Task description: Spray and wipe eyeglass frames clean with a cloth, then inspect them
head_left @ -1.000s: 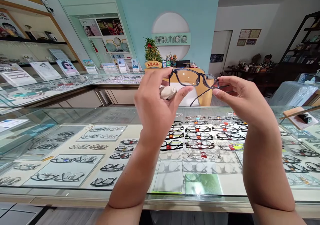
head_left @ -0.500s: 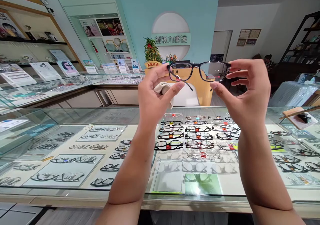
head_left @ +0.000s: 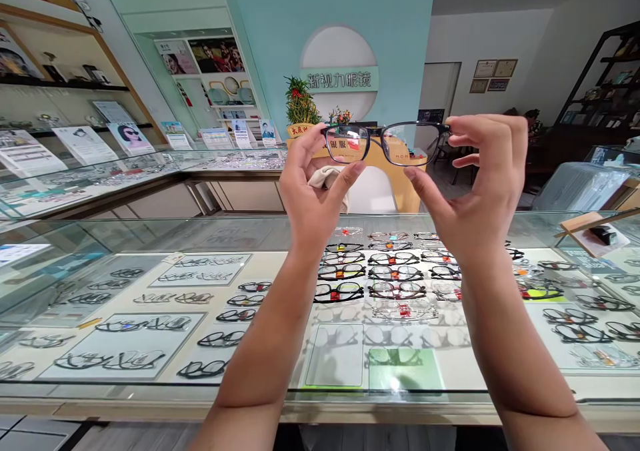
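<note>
A pair of dark-framed eyeglasses [head_left: 375, 133] is held up in the air above the display counter, lenses upright and slightly tilted. My left hand [head_left: 315, 191] grips the frame's left end between fingers and thumb, with a pale cloth [head_left: 324, 176] tucked in its palm. At the other end, my right hand [head_left: 483, 184] has its fingers at the hinge corner, the thumb raised below the right lens. The temple arms are mostly hidden behind the frame and hands.
Below the forearms lies a glass display counter [head_left: 270, 392] with rows of eyeglasses [head_left: 397, 273] inside. A green card [head_left: 406, 369] lies near its front edge. A wooden-framed stand [head_left: 580, 226] is on the right. Beyond are another glass counter [head_left: 165, 174] and potted plants [head_left: 301, 101].
Both hands have shifted the eyeglasses a little to the left and turned them slightly, the right side tilting up. The temple arms seen below the lenses earlier no longer show there.
</note>
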`<action>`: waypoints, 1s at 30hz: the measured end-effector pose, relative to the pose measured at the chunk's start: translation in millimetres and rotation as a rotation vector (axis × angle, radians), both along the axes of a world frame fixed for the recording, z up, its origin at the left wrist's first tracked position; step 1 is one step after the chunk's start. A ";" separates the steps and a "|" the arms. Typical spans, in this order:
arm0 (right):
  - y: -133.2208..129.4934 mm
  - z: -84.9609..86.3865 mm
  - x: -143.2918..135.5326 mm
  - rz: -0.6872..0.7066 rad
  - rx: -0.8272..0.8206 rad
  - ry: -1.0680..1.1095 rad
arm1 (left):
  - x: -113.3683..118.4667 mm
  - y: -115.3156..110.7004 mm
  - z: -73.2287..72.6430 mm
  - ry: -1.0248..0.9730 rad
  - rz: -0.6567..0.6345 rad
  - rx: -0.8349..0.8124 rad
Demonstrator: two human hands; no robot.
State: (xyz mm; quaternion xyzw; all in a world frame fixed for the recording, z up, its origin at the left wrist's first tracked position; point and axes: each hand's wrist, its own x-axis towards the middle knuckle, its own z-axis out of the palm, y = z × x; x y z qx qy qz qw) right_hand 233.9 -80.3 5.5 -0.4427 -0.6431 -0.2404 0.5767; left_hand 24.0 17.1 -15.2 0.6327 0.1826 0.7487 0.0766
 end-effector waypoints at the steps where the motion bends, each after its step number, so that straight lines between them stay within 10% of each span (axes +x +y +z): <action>1: 1.1 -0.4 0.0 0.013 -0.003 0.004 | 1.0 0.4 -0.4 -0.012 -0.005 0.010; 14: 24.6 -7.4 10.2 0.339 -0.089 0.207 | 3.4 -4.3 -3.9 -0.009 0.330 0.183; 30: 23.5 -3.9 9.3 0.361 -0.214 0.357 | 2.1 -15.9 -3.8 0.010 0.278 0.065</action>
